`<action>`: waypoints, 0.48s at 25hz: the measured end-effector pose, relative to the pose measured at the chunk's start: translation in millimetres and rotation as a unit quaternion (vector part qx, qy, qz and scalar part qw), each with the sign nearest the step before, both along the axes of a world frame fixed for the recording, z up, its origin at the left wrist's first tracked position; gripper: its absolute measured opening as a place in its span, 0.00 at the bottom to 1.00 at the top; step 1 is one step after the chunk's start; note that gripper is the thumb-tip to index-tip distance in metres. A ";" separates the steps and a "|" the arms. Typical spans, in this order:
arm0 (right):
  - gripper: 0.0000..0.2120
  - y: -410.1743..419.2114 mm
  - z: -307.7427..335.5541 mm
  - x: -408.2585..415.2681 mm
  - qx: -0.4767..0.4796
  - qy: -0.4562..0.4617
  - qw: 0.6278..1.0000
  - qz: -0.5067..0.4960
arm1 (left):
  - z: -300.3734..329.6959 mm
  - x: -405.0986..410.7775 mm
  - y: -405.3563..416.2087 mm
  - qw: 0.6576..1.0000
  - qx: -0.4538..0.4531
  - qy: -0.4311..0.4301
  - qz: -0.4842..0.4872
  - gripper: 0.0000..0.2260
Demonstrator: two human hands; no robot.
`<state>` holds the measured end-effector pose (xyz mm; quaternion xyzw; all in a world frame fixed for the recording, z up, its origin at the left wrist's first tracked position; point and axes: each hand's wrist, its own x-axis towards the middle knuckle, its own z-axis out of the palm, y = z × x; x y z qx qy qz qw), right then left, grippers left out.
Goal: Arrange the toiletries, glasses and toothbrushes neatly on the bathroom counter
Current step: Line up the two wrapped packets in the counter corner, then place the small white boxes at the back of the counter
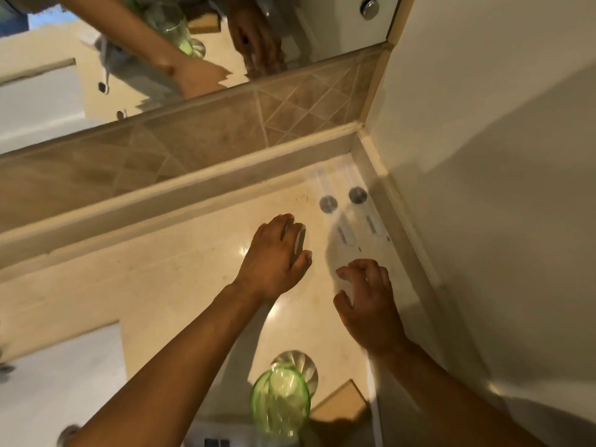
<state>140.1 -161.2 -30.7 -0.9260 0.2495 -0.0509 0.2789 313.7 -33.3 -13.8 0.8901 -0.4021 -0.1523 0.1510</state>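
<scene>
Two clear bottles with round grey caps [328, 204] [358, 195] stand in the far right corner of the beige counter [180, 285], faint and blurred. My left hand [274, 256] is just left of them, fingers curled around a pale, see-through bottle [299, 241] that is barely visible. In front of the bottles my right hand [367, 298] hovers with fingers bent and apart, and nothing shows in it. A green glass [280, 403] stands near the front edge between my forearms, with a clear ribbed glass [298, 366] right behind it.
A tan box [338, 406] sits to the right of the green glass. The white sink [64, 382] lies at lower left. A tiled backsplash [200, 150] and mirror [322, 24] run along the back; a white wall [483, 188] closes the right side.
</scene>
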 end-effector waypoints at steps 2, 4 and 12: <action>0.17 5.7 9.3 -12.8 0.031 0.020 0.999 0.016 | 8.4 -14.2 19.2 0.999 -0.025 0.010 0.030 0.22; 0.19 11.7 16.1 -27.8 0.077 0.047 0.995 0.034 | 13.9 -27.8 40.8 0.994 -0.048 0.044 0.085 0.17; 0.16 50.3 41.0 -88.2 0.100 0.068 0.989 0.082 | 41.3 -106.4 133.1 0.947 -0.136 0.150 0.248 0.10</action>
